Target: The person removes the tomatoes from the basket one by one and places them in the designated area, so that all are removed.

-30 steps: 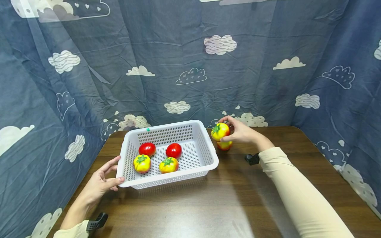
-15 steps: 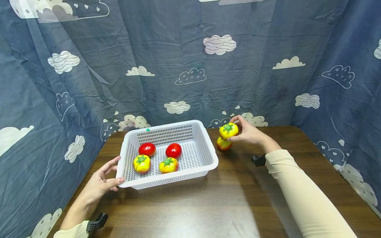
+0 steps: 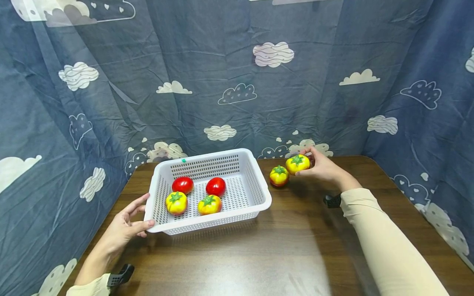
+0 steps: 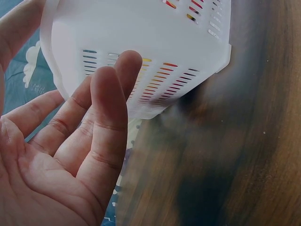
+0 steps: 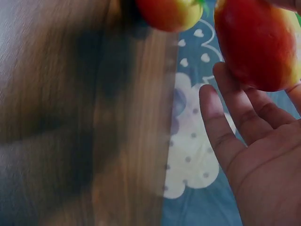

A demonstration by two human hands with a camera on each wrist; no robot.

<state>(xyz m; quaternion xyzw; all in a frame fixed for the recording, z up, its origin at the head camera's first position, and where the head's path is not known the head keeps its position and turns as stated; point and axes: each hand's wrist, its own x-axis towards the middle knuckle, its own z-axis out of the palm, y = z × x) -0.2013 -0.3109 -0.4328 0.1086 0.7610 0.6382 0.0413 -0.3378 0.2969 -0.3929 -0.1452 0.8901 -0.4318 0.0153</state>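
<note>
My right hand (image 3: 321, 167) pinches a yellow-red tomato (image 3: 297, 164) with a green star-shaped top, beside a similar tomato (image 3: 279, 176) on the table. In the right wrist view the held tomato (image 5: 256, 44) shows its red underside against the fingers of my right hand (image 5: 263, 141). A white perforated basket (image 3: 211, 222) holds two red tomatoes (image 3: 183, 186) (image 3: 216, 187) and two yellow-red ones (image 3: 176, 203) (image 3: 210, 205). My left hand (image 3: 120, 230) grips the basket's left end; in the left wrist view my left hand (image 4: 70, 155) is at the white wall (image 4: 122, 28).
The brown wooden table (image 3: 237, 259) reaches back to a blue curtain (image 3: 222, 61) with a cloud pattern, which also hangs on both sides. A small piece of green tape (image 3: 183, 160) marks the basket's back rim. Black straps are on both wrists.
My right hand has moved to the right with its tomato, from above the tomato on the table to that one's right side. The left hand and basket have stayed in place.
</note>
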